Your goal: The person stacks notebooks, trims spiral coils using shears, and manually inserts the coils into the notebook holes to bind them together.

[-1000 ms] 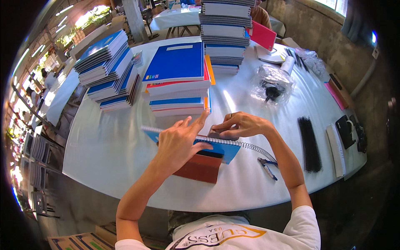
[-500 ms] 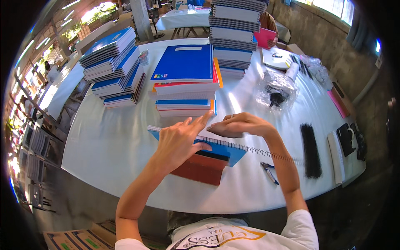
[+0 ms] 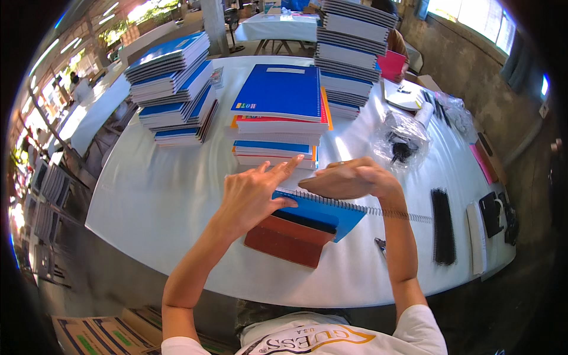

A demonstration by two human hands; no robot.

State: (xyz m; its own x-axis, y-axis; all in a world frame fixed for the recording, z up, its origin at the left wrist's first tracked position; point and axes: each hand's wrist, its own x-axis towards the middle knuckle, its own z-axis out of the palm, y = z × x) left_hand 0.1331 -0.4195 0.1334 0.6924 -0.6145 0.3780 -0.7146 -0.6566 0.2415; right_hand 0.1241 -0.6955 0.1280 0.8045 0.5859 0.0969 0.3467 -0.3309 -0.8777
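A blue notebook stands on its edge, its punched edge up, against a reddish-brown block. My left hand grips its upper edge, thumb on the near cover, fingers stretched over the far side. A black spiral coil runs through the holes and sticks out past the notebook's right end, passing my right forearm. Above the coil, my right hand is closed around what looks like a flat brown pad. Pliers lie by my right forearm, partly hidden behind it.
Notebook stacks stand at the left, middle and back right. At the right lie clear plastic wrap, a bundle of black coils and a black case. Across the table, a person holds a pink sheet.
The view has shifted slightly. My right hand has moved a little right along the coil, and the brown pad's face shows more. The pliers are now more covered by my right forearm.
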